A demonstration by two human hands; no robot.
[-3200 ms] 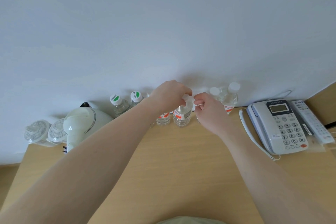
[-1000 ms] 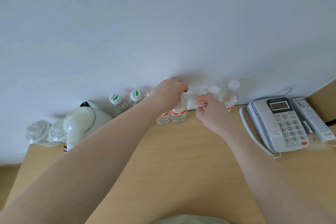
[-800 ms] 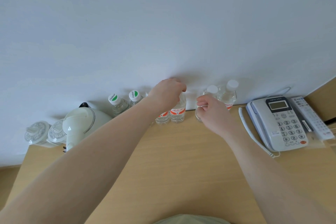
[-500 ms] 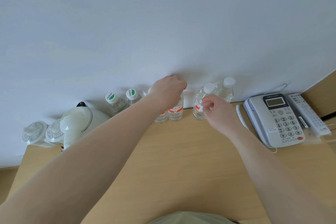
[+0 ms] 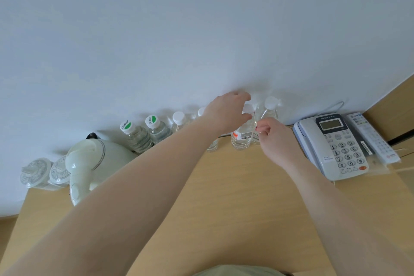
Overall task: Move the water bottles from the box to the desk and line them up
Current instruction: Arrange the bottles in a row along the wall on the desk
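Fingers of the left hand (image 5: 226, 112) curl round a clear ribbed bottle (image 5: 243, 135).

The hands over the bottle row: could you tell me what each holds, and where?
The left hand grips the orange-labelled bottle near its cap. The right hand is curled beside that bottle; whether it pinches anything cannot be told.

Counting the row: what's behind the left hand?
The left hand covers a white-capped bottle whose lower body and barcode label show. Another bottle behind the wrist is mostly hidden.
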